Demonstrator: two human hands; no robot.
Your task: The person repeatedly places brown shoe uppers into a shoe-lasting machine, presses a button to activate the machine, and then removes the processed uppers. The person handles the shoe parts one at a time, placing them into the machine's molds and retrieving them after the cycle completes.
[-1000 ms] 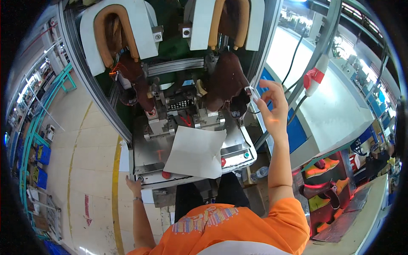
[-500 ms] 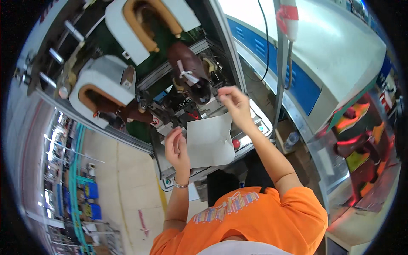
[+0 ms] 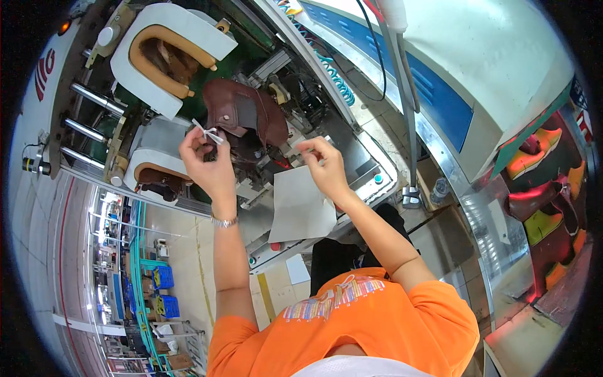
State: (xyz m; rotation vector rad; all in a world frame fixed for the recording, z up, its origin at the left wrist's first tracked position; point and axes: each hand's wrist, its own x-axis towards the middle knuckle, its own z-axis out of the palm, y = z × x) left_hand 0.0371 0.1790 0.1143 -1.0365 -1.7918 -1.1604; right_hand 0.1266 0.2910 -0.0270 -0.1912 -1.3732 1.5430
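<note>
My left hand point(image 3: 211, 173) is closed at the fingertips on a knotted white lace point(image 3: 207, 133), raised in front of the machine. Just beyond it, a brown leather shoe upper point(image 3: 226, 97) sits in the machine, its grey inner part point(image 3: 247, 114) showing. My right hand point(image 3: 325, 166) is beside the machine's metal clamp parts, right of the upper. Its thumb and fingers are pinched together; whatever is between them is too small to make out. Below the hands lies a whitish sheet point(image 3: 295, 207) on the machine's front ledge.
Tan U-shaped pads on white blocks point(image 3: 141, 56) face me at the upper left. A metal post point(image 3: 405, 113) and a white and blue machine point(image 3: 483, 81) stand to the right. Shoe parts point(image 3: 534, 147) lie under red light at the far right. A red button point(image 3: 275, 246) borders the sheet.
My left hand has moved up and left to the upper and now has the white lace, which lay on the upper before. My right hand has shifted left. The view has turned somewhat.
</note>
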